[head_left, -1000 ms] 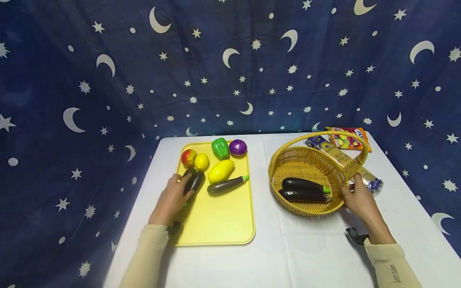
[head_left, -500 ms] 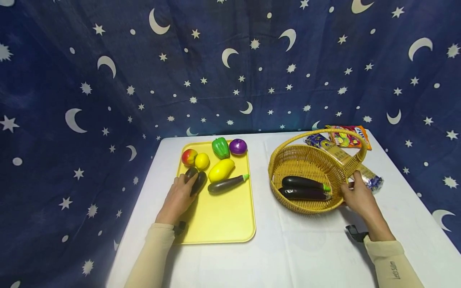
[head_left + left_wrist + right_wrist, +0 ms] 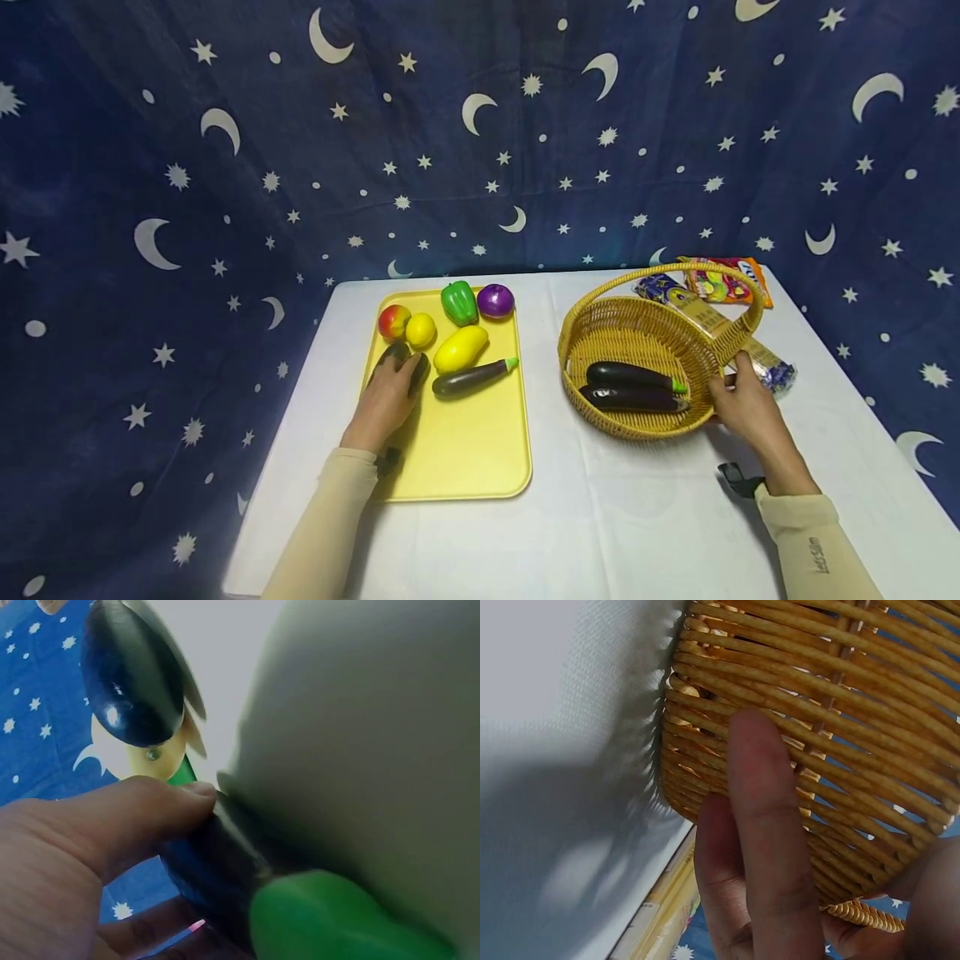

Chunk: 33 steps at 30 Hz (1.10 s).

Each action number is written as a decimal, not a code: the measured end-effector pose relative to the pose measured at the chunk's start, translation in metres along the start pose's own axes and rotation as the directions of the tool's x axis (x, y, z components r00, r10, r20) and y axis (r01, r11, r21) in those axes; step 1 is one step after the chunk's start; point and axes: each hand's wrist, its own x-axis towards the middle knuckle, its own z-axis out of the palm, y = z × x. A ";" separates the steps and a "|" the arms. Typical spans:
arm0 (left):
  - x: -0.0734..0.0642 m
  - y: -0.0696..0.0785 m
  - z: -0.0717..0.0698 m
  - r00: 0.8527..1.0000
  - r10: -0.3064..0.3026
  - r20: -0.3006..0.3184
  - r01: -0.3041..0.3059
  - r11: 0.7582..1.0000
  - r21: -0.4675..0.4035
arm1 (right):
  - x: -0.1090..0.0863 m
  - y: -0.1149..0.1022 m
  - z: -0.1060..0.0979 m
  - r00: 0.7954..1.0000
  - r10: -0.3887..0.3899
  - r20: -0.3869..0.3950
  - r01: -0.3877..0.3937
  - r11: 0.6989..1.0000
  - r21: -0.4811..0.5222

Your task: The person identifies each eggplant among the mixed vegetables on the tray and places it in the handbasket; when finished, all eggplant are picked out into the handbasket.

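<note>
My left hand (image 3: 386, 400) is over the left part of the yellow tray (image 3: 465, 482), gripping a dark eggplant (image 3: 392, 353) between thumb and fingers. Its green stem end (image 3: 322, 919) shows below the thumb in the left wrist view. A second eggplant (image 3: 422, 372) lies just right of that thumb, and a third eggplant (image 3: 468, 381) with a green tip rests farther right. My right hand (image 3: 750, 410) holds the right side of a wicker basket (image 3: 573, 342); its fingers (image 3: 765, 795) press against the woven wall. Two eggplants (image 3: 630, 375) lie side by side inside the basket.
Toward the tray's back are a red-yellow fruit (image 3: 393, 322), a lemon (image 3: 421, 330), a mango (image 3: 461, 349), a green bell pepper (image 3: 459, 302) and a purple round vegetable (image 3: 496, 301). Behind the basket lie a long noodle-like packet (image 3: 693, 312) and a colourful bag (image 3: 716, 283).
My left hand has moved forward and slightly right over the two left eggplants, covering more of them. The right hand stays on the basket, which has hardly moved.
</note>
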 end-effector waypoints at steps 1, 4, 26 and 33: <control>0.000 0.001 0.000 1.000 -0.008 0.000 0.008 1.000 -0.008 | 0.000 0.000 0.000 1.000 -0.008 -0.002 0.008 1.000 0.003; -0.003 0.003 -0.003 0.999 -0.023 -0.025 0.022 0.999 -0.044 | -0.001 0.001 0.000 1.000 -0.025 -0.006 0.025 1.000 0.012; -0.005 0.065 -0.039 0.988 0.055 -0.141 -0.115 0.880 -0.460 | -0.001 0.002 0.002 1.000 -0.022 -0.001 0.022 1.000 0.017; 0.000 0.099 -0.052 0.969 0.184 -0.162 -0.244 0.790 -0.562 | 0.001 0.001 0.000 1.000 -0.028 -0.007 0.028 1.000 -0.004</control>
